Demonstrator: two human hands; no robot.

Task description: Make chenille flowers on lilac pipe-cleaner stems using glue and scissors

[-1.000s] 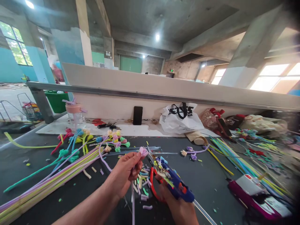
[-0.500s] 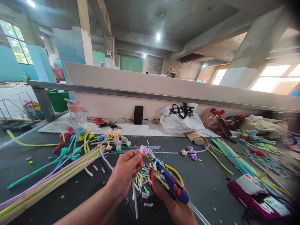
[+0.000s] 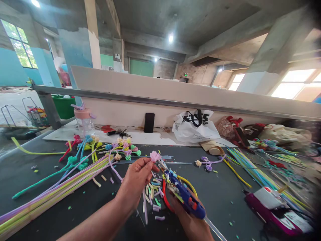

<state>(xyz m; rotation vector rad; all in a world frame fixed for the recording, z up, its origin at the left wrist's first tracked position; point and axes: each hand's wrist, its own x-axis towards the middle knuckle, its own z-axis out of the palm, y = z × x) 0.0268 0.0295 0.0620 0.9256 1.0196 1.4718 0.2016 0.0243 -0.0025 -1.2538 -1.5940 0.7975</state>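
Observation:
My left hand (image 3: 136,179) pinches a small pink flower (image 3: 155,156) made of fuzzy stem; a pale purple stem (image 3: 145,207) hangs below the fingers. My right hand (image 3: 192,221) is wrapped around a blue glue gun (image 3: 185,194), whose tip points up and left, close to the flower's right side. A clear glue stick (image 3: 215,231) sticks out of its rear. Cut stem pieces (image 3: 155,194) in several colours lie on the dark table between the hands.
Long stem bundles (image 3: 50,187) lie at left, with finished flowers (image 3: 125,145) behind. A black phone (image 3: 149,123) leans upright at the back near a white bag (image 3: 195,129). At right are blue stems (image 3: 250,167) and a purple-and-white device (image 3: 273,214).
The pink flower has turned so that its petals show more fully. Both hands keep their hold, and the view has shifted slightly.

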